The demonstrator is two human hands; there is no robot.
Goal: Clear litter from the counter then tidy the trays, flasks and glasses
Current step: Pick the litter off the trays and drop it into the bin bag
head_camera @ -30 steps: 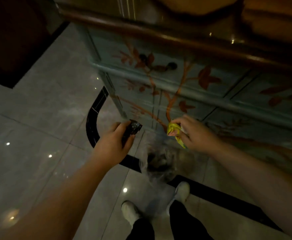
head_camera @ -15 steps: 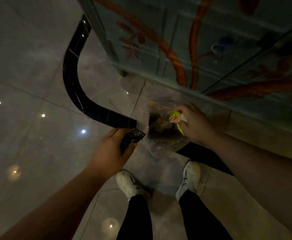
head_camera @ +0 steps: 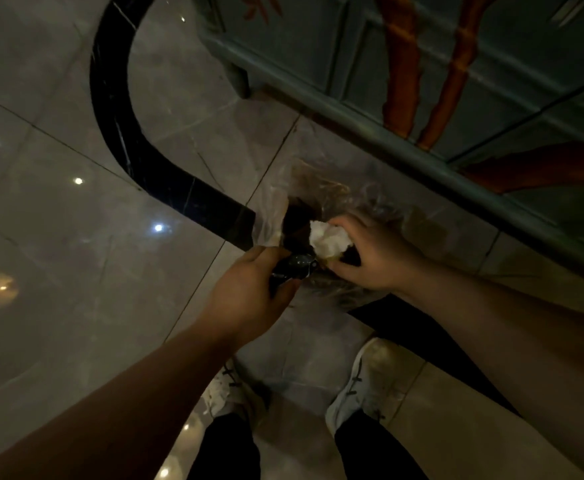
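A clear plastic trash bag (head_camera: 321,188) stands on the floor against the painted cabinet, with dark rubbish inside. My left hand (head_camera: 249,289) is shut on a small dark shiny wrapper (head_camera: 292,268) at the bag's near rim. My right hand (head_camera: 370,258) is over the bag's mouth and grips a crumpled white tissue (head_camera: 326,239) with a bit of yellow-green litter under it. The two hands almost touch.
A blue-green cabinet (head_camera: 456,81) painted with orange branches rises at the upper right, its foot (head_camera: 238,77) near the bag. The tiled floor has a curved black inlay band (head_camera: 138,161). My two white shoes (head_camera: 359,386) stand just below the bag.
The view has tilted down toward the floor. Both hands have dropped to the bag's mouth and come together. The white tissue now shows in my right hand where yellow-green litter showed before.
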